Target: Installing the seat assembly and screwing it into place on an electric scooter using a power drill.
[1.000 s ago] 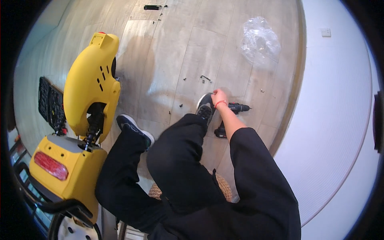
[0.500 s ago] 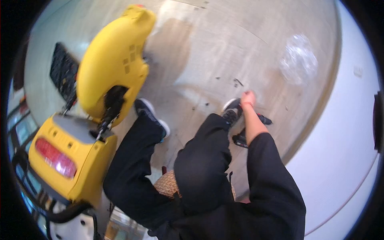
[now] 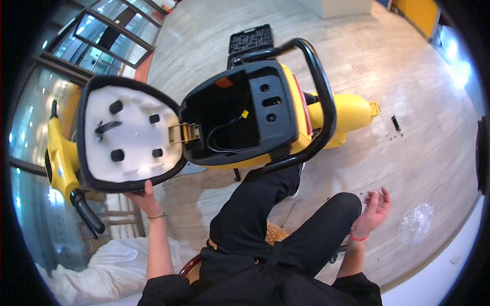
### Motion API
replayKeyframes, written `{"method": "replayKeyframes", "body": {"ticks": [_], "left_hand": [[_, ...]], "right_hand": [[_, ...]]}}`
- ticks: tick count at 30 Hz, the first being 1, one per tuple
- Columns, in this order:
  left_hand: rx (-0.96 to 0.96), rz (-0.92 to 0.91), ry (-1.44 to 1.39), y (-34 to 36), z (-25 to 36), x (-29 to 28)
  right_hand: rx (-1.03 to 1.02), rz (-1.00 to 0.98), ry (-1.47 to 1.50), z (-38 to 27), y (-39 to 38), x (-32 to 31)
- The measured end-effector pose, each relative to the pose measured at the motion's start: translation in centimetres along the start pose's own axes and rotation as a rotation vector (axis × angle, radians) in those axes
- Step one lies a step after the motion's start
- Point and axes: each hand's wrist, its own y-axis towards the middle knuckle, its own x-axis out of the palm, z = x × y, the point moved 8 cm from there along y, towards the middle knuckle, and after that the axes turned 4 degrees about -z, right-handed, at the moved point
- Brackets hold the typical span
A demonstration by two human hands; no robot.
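A yellow electric scooter stands crosswise before me, its seat tipped open so that the white underside faces up. My left hand grips the seat's near black rim, thumb on top and the other fingers mostly hidden beneath. The hinge joins the seat to the open black storage box, where a dark cable with a yellow tag lies. Off to the right, my right hand hovers above the floor beside my knee. Its fingers are bent together, perhaps around something tiny that I cannot make out.
A curved black grab rail rises behind the box. The yellow rear fender juts right, and a handlebar grip sticks out at left. An open black tool case lies beyond; small dark parts and clear plastic are on the floor.
My view has swung from the floor at the right to the scooter, whose open seat now shows. My left hand has come into view on the seat rim; my right hand is off the floor.
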Motion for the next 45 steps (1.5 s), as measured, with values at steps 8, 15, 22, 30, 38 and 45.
{"method": "replayKeyframes", "body": {"ticks": [8,15,22,30,38,45], "left_hand": [[-0.085,-0.011,-0.2,-0.1,-0.8,0.0],[-0.111,-0.011,-0.266,0.1,-0.8,-0.1],[-0.055,-0.045,-0.272,0.3,-0.6,0.0],[-0.089,0.015,-0.291,0.4,-1.0,-0.1],[-0.118,0.074,-0.264,0.2,-0.9,0.0],[-0.155,-0.029,-0.238,-0.3,-1.8,0.1]], "right_hand": [[0.05,-0.77,0.147,-9.7,-14.8,25.8],[-0.181,-1.079,-0.333,-6.4,-19.0,41.2],[-0.458,-1.137,-0.679,-2.5,-20.7,51.6],[-0.074,-1.223,-0.763,1.9,-19.8,54.2],[0.211,-1.337,-0.771,3.3,-20.1,54.2],[0.012,-1.403,-0.557,6.0,-20.4,55.8]]}}
